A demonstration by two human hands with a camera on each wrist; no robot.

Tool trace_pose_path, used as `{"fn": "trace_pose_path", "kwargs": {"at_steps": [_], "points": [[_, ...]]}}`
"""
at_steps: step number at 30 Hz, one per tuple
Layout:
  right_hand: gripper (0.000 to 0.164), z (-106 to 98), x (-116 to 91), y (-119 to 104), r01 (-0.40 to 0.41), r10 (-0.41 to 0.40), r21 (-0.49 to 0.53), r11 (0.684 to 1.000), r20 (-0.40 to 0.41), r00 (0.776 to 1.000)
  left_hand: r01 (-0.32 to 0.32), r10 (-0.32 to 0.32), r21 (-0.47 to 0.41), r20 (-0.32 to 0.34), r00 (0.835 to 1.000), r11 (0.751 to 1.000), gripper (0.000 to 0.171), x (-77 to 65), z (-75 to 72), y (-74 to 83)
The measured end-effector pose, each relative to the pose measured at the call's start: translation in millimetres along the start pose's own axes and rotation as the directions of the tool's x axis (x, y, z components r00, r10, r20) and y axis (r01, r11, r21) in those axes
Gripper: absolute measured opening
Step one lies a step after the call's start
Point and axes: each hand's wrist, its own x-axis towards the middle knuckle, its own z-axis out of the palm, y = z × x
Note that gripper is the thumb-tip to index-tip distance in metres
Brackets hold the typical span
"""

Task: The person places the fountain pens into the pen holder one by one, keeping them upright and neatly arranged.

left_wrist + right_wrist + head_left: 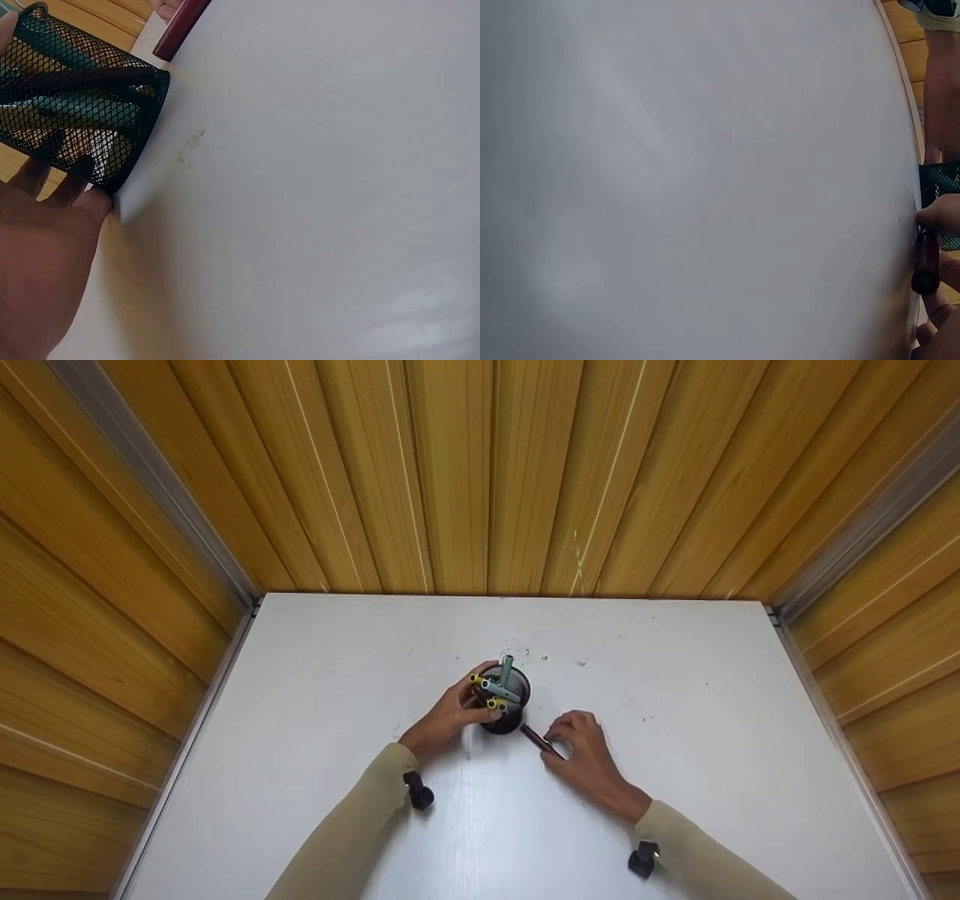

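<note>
My left hand [444, 720] grips a black mesh pen cup [501, 726] around its side, near the middle of the table. Several grey-green and yellow pens [501, 690] stick up out of the cup, leaning different ways. In the left wrist view the cup's mesh wall [82, 105] shows more pens inside, and fingers reach around its lower part. Just right of the cup, my right hand [589, 757] pinches a dark red pen [536, 737] between thumb and fingers. That pen lies slanted, its far end close to the cup's base.
The white tabletop [300, 765] bears small dark marks beyond the cup. Wood-patterned panels [450, 472] rise behind the table and along both sides. A small black camera is strapped to each wrist, over beige sleeves [352, 817].
</note>
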Motion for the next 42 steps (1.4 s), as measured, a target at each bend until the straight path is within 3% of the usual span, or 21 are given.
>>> {"fn": "trace_pose_path", "kwargs": {"at_steps": [7, 17, 23, 42], "points": [[0.019, -5.3, 2.2, 0.8, 0.014, -0.014, 0.000, 1.000, 0.014, 1.000, 0.033, -0.033, 0.002, 0.001, 0.999, 0.999, 0.090, 0.9, -0.8, -0.1], [0.021, -17.3, 4.1, 3.4, -0.062, 0.060, 0.042, 0.997, 0.039, 0.997, 0.034, -0.034, 0.001, 0.004, 0.999, 0.999, 0.091, -0.8, -1.0, 1.5], [0.023, -23.2, 5.7, 4.7, -0.028, 0.027, 0.061, 0.998, 0.015, 1.000, 0.038, -0.038, -0.001, 0.004, 0.999, 0.999, 0.092, -1.4, -1.2, 1.1], [0.024, -57.5, 42.2, 6.1, -0.078, 0.085, 0.138, 0.987, -0.042, 0.996, 0.015, -0.016, 0.019, 0.009, 1.000, 1.000, 0.089, 6.5, -2.2, -1.5]]}}
